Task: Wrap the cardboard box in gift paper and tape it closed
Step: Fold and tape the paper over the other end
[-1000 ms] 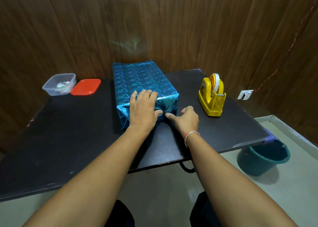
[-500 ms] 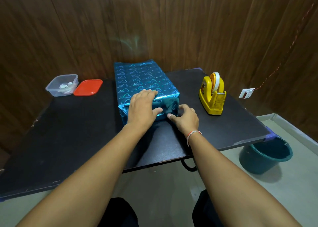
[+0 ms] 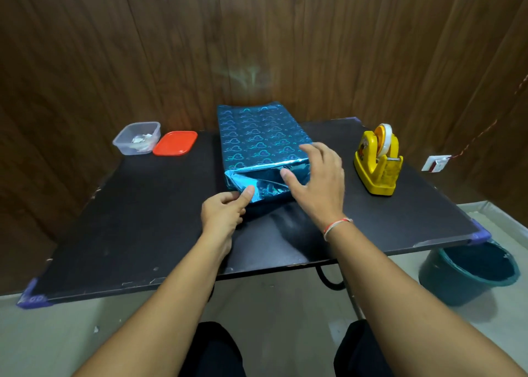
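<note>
The box wrapped in shiny blue heart-patterned gift paper (image 3: pixel 258 139) lies lengthwise in the middle of the black table (image 3: pixel 143 219). Its near end shows folded paper flaps. My left hand (image 3: pixel 225 212) is at the lower left corner of that end, fingers curled, thumb and forefinger pinching the bottom flap. My right hand (image 3: pixel 318 182) is spread open over the box's near right corner, its thumb touching the end face and its fingers above the top edge. The yellow tape dispenser (image 3: pixel 377 159) stands to the right of the box.
A clear plastic container (image 3: pixel 137 138) with scraps and its red lid (image 3: pixel 175 143) sit at the back left of the table. A teal bucket (image 3: pixel 468 271) stands on the floor under the right table corner. A wooden wall is close behind.
My left hand came off the top of the box and dropped to its near lower left corner. My right hand rose from the table to the box's near right corner.
</note>
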